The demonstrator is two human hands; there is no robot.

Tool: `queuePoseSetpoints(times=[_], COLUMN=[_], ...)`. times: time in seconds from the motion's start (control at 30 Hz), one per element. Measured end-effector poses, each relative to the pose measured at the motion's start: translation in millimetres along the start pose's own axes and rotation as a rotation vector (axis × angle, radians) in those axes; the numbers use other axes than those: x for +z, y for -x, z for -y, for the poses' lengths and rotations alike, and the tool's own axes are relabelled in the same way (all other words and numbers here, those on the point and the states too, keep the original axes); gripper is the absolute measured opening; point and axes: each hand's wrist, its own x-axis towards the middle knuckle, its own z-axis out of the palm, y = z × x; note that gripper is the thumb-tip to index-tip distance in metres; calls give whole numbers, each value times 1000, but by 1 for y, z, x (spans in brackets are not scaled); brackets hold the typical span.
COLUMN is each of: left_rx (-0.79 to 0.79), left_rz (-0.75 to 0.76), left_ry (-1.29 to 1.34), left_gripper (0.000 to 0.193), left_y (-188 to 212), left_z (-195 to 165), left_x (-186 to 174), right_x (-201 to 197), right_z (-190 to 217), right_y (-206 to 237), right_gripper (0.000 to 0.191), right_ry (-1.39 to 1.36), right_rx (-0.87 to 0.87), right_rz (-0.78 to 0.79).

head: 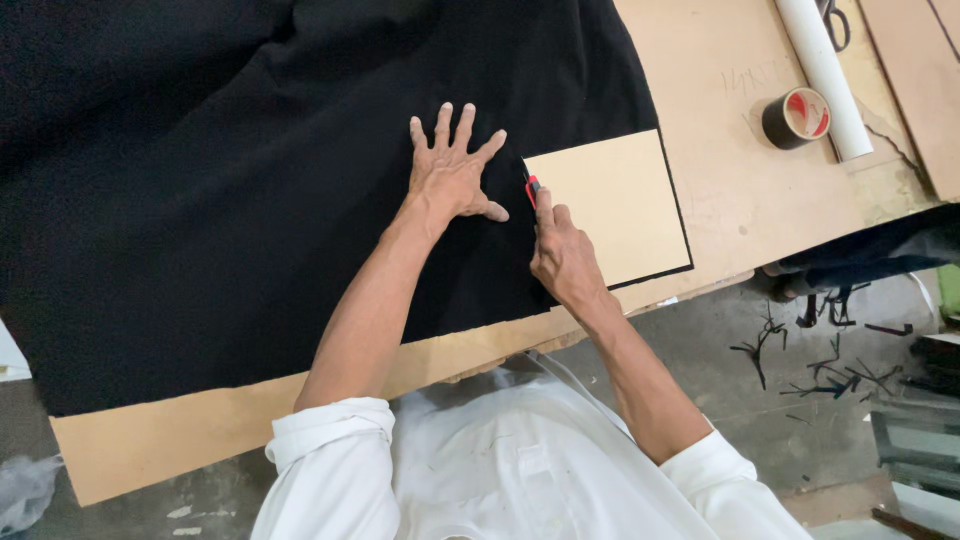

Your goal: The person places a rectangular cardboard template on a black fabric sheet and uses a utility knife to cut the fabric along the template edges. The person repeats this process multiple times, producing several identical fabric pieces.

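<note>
Black fabric (250,190) spread flat, red cutter (532,187) upright

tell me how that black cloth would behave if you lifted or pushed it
The black cloth looks floppy: soft folds show near its top, so it would probably sag when lifted. It likely bunches if pushed, which fits the left hand pressing it flat, fingers spread, beside the right hand with the red cutter.
</note>
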Motion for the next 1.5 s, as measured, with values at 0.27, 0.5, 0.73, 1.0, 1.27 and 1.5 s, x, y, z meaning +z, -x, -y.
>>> queuePoseSetpoints(times=[0.27, 0.5, 0.73, 1.0, 1.27, 1.5], left_rx=[-17, -2, -26, -28, 38, -37], left_rz=[-6, -48, -82, -98, -202, -586], left_ry=[19, 35, 35, 46, 53, 143], left_gripper=[124, 125, 125, 127, 124, 89], left_y=[0, 0, 1, -3, 7, 82], left_z=[3, 5, 6, 6, 8, -3], left_x=[3, 8, 9, 17, 18, 52], right_x=[-2, -3, -13, -21, -39, -110], right_z=[6, 11, 25, 37, 51, -7], right_y=[28, 66, 110, 180, 220, 184], right_gripper=[58, 59, 64, 70, 66, 46], right_ry=[29, 38, 120, 54, 150, -589], right_rx=[33, 56, 98, 151, 234, 448], right_rz=[42, 43, 85, 111, 194, -288])
